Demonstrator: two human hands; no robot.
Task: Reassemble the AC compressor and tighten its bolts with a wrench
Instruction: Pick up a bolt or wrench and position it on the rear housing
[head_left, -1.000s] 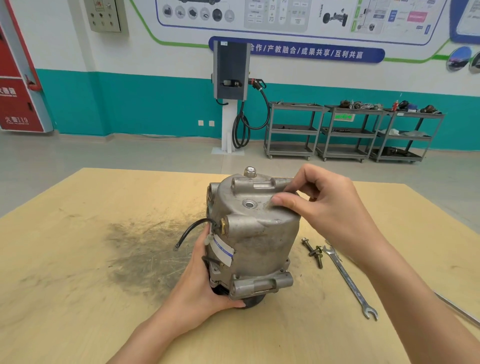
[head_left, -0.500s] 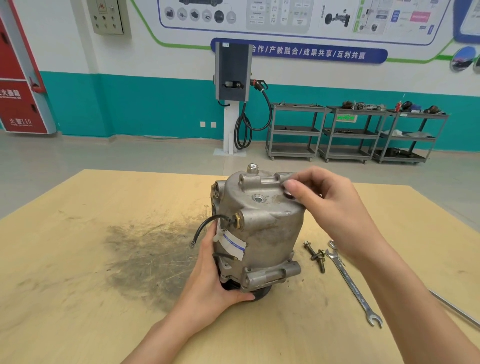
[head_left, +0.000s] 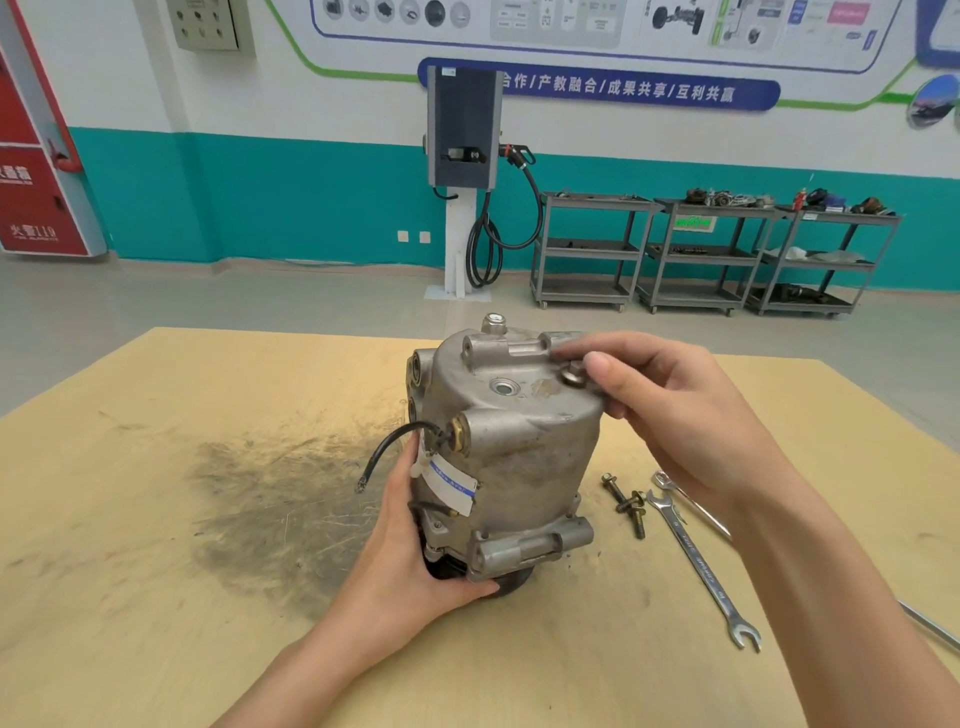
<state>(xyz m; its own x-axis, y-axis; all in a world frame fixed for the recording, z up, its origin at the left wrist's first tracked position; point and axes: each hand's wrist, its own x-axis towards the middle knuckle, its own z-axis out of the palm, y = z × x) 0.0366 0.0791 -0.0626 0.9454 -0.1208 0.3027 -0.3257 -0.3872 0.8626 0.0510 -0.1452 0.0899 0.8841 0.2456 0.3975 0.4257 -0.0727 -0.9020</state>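
Note:
The grey AC compressor (head_left: 524, 457) stands upright on the wooden table (head_left: 156, 519), its pulley end down. My left hand (head_left: 410, 561) grips its lower left side near the white label. A bolt (head_left: 573, 375) sticks up from a hole at the right of the top cover. My right hand (head_left: 670, 410) pinches that bolt's head between thumb and fingers. Two loose bolts (head_left: 626, 501) lie on the table just right of the compressor. Beside them lies an open-ended wrench (head_left: 701, 566).
A second long tool (head_left: 691, 501) lies under my right forearm, and a metal bar (head_left: 930, 626) shows at the right edge. A dark grease smear (head_left: 270, 509) marks the table left of the compressor. Grey shelf carts (head_left: 711, 254) stand along the far wall.
My right hand slid from the middle of the top cover to its right edge, and the bolt now shows standing in the hole there. My left hand kept its grip.

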